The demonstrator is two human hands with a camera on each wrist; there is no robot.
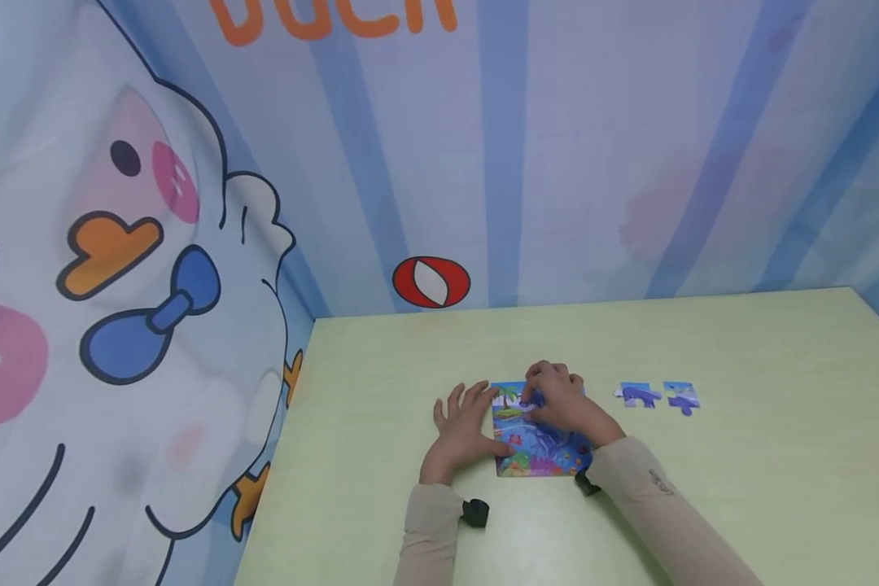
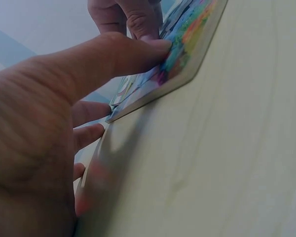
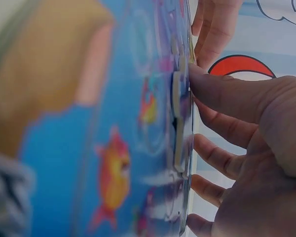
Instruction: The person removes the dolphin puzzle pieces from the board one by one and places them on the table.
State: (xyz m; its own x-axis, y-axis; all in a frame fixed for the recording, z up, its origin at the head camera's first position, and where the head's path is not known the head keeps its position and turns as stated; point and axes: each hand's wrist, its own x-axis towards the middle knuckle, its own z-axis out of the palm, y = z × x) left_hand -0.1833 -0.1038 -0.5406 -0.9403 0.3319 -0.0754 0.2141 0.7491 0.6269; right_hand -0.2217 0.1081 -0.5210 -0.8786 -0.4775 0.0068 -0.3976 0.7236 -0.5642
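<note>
On the pale counter [image 1: 366, 423], in the head view, find the puzzle board [image 1: 538, 465] lying flat, picture side up, probably for firm support beneath the fingers. Note the left hand [image 1: 460, 439] at the board's left edge: fingers spread, not clenched, forefinger at the far corner, thumb over the near part of the picture. Read this wide span as a likely brace against sliding or turning. Note the right hand [image 1: 560, 403] over the upper part of the board, thumb and forefinger pinching a purple piece [image 1: 533, 400], presumably for finer control of a small, thin part. To the right, apart from the board, locate a loose piece [image 1: 639, 395] and a second loose piece [image 1: 682, 397], near each other but not touching. Judge this placement as convenient to the right hand and out of its way.

In the left wrist view, observe the board's thickness along the edge. Observe also the left thumb laid on the printed face, fingertips at the side: likely a hold from above plus a stop at the border. Behind, see part of the right hand; from this angle, impossible to tell its grasp.

In the right wrist view, check the thick edge raised above the printed face beside the right thumb, apparently belonging to the pinched piece. Take this as a sign of incomplete seating. Treat exact forefinger contact as hidden.
</note>
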